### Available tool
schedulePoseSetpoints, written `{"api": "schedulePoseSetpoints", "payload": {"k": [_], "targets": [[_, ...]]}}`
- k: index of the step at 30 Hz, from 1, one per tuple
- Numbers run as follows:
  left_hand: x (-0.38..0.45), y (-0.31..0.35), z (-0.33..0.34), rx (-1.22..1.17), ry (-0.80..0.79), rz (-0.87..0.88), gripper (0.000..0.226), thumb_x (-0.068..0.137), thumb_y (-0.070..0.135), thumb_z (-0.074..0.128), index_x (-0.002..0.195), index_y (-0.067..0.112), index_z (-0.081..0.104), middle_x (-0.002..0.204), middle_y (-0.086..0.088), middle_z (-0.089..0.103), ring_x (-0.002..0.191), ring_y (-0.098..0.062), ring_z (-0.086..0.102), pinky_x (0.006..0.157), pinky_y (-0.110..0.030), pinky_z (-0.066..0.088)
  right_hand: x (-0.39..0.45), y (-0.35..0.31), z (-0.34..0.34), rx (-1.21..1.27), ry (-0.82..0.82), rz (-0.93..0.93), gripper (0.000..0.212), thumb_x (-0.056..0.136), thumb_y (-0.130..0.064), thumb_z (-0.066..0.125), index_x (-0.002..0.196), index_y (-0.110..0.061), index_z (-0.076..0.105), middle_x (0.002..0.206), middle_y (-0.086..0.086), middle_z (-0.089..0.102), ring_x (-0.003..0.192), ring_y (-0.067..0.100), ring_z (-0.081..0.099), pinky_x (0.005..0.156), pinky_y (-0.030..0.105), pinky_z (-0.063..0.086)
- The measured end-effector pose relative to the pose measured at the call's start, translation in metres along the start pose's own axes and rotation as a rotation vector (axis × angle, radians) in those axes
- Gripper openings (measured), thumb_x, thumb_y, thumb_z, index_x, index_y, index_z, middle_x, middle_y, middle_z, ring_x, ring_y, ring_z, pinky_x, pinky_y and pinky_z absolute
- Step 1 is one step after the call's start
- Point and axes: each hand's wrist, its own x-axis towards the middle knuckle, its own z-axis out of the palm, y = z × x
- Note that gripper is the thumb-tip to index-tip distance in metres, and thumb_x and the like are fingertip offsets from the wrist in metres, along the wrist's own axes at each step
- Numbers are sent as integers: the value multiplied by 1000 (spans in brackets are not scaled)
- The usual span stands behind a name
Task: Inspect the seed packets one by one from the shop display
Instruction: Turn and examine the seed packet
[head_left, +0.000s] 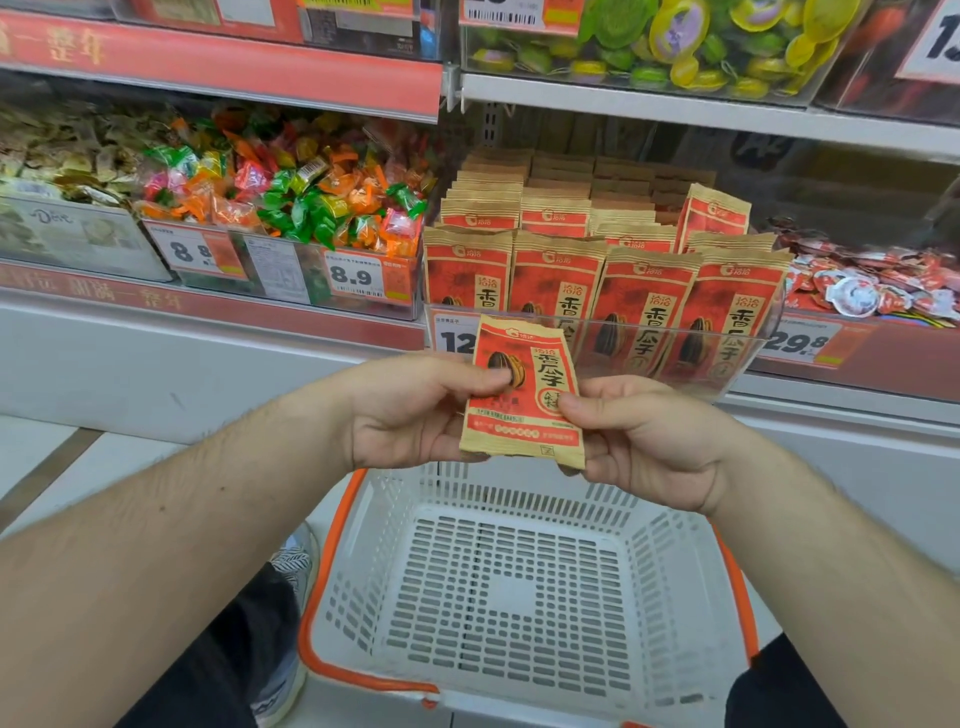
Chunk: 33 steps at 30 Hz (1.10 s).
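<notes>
STEP: one seed packet under inspection, front face up | HANDS: left hand and right hand pinch its sides | NEXT: likely turn it over, then draw another from display bin

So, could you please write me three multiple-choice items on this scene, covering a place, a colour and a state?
1. Where is the held packet?
A. above the basket
B. inside the basket
C. on the floor

2. The basket's rim is:
A. blue
B. orange
C. black

3. How is the packet held?
A. left hand only
B. right hand only
C. both hands

Answers: 1 A, it hangs over the basket; 2 B, the rim shows orange; 3 C, a thumb presses each side.
</notes>
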Motion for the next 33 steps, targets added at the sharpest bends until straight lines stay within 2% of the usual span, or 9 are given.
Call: {"api": "schedulePoseSetpoints", "payload": {"k": [4,8,11,21,24,26,28,30,33], "targets": [[-3,-2,0,65,-55,38,48,74,5,69,121,5,63,101,-14,73,76,-21,73,57,-28,60,2,4,-1,-40,-69,-21,78,59,-14,91,128,-4,55,97,20,68,63,20,67,52,25,58],[-3,-1,5,38,-27,27,40,75,6,68,115,4,64,93,-12,74,70,-18,73,53,-24,58,-1,1,2,20,-73,17,52,69,5,64,120,-5,56,84,16,68,55,18,66,49,20,56],[-2,0,8,-34,-2,-35,34,72,9,61,104,-1,65,82,-14,74,64,-19,73,51,-20,57,-1,-1,4,134,-41,99,38,71,15,63,107,2,60,83,17,67,50,15,66,43,16,52],[1,3,7,-124,17,-86,35,71,6,60,104,-5,63,82,-21,72,61,-23,73,50,-20,57,1,-1,7,226,33,160,26,70,2,54,94,4,62,72,15,66,47,11,65,40,14,50],[0,2,7,-86,22,-87,34,73,6,61,105,-4,64,84,-19,72,64,-22,73,52,-21,58,2,-1,7,217,28,163,30,70,5,54,100,5,61,80,18,66,48,13,66,41,15,51],[3,-4,5,103,81,-54,26,82,4,63,109,2,64,89,-14,73,71,-20,73,59,-27,61,4,2,10,110,47,149,37,72,10,58,108,2,59,85,20,66,52,17,67,42,17,52],[8,-12,3,320,195,5,23,91,4,65,113,9,62,98,-10,75,86,-23,72,76,-43,62,5,7,17,-133,125,109,47,76,18,62,117,-4,55,86,19,70,55,20,68,44,20,54],[11,-19,6,426,237,7,23,92,19,70,114,16,65,106,-8,75,104,-28,69,90,-58,55,5,14,27,-406,213,28,56,78,20,65,121,-12,49,86,16,73,56,20,68,47,24,55],[13,-24,13,417,229,-18,20,89,37,70,103,22,69,102,-4,76,102,-26,68,89,-55,53,5,22,40,-632,225,-69,63,74,9,76,120,-22,46,85,6,74,62,19,70,56,30,57]]}}
